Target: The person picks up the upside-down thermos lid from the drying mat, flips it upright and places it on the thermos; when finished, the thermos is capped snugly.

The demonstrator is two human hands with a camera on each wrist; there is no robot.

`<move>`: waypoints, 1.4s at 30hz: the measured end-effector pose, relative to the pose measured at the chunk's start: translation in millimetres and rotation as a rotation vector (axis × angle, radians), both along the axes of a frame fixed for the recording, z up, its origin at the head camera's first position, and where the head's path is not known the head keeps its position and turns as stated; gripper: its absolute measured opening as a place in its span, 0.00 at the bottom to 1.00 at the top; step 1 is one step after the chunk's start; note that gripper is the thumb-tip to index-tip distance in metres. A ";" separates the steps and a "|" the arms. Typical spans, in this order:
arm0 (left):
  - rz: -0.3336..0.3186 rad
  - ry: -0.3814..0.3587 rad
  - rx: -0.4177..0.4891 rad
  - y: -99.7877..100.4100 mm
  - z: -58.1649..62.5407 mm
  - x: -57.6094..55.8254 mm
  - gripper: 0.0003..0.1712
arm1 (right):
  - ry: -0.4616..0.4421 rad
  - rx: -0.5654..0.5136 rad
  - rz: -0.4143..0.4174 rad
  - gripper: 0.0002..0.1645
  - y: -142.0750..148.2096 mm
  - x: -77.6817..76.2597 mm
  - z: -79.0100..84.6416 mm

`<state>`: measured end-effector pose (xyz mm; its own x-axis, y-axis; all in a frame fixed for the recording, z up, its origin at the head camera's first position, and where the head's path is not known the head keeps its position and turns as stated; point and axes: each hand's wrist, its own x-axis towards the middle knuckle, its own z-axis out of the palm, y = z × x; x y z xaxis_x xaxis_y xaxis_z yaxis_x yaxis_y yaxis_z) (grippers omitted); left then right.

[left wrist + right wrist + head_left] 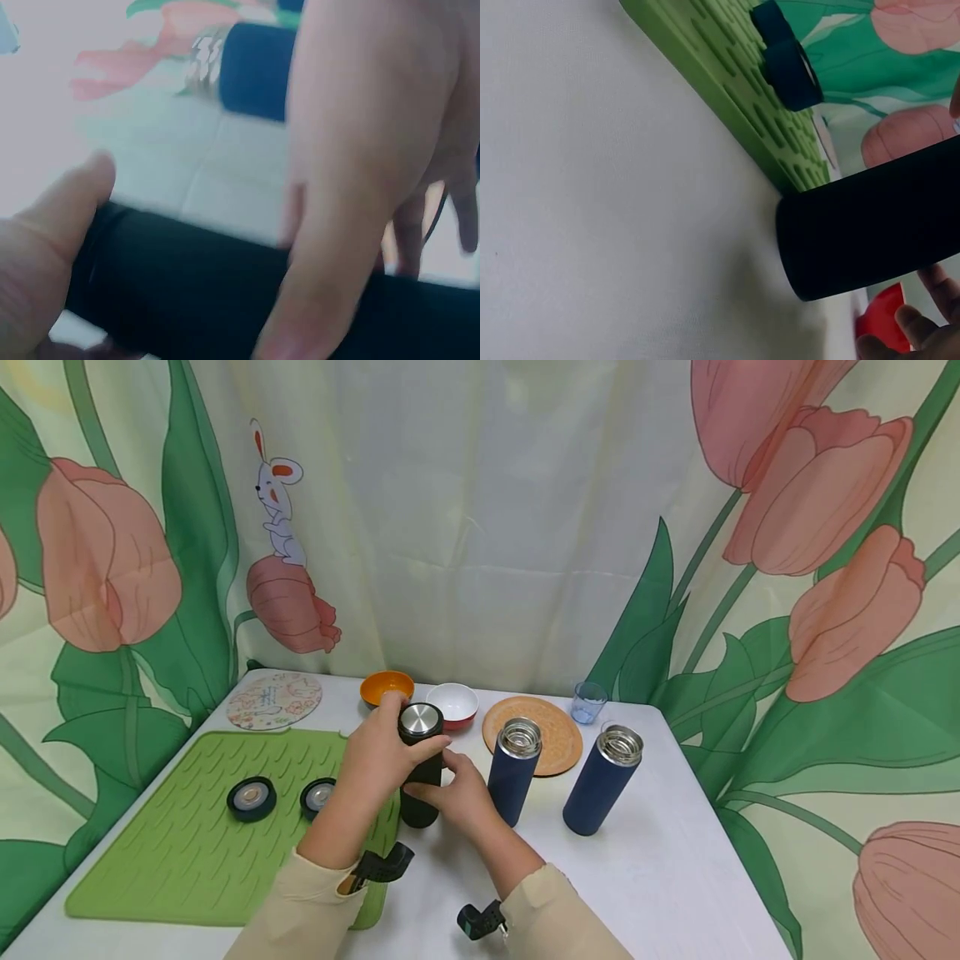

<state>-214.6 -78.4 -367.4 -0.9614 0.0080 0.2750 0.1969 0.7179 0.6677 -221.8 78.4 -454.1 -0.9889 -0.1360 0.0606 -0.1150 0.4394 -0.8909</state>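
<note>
A black thermos flask [418,810] with a silver-topped lid [421,718] stands upright on the table at the green mat's right edge. My left hand [381,745] grips it around the lid, thumb on the near side. Lower down, my right hand [467,795] holds the flask's body from the right, its thumb across the front. In the left wrist view the dark body [180,277] runs between both hands. The right wrist view shows its lower end [855,225] close to the tabletop. Two dark lids [252,799] lie on the mat, one partly behind my left wrist.
Two lidless blue flasks [514,772] stand to the right. Behind are an orange bowl [386,687], a white-and-red bowl [455,703], a round brown board [558,735] and a clear glass [588,702]. The green mat [180,843] covers the left side, with a patterned round mat [274,700] beyond.
</note>
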 end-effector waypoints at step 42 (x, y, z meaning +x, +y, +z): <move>-0.013 -0.038 -0.010 -2.2 3.0 2.5 0.60 | -0.025 -0.011 -0.013 0.37 -1.5 2.7 0.7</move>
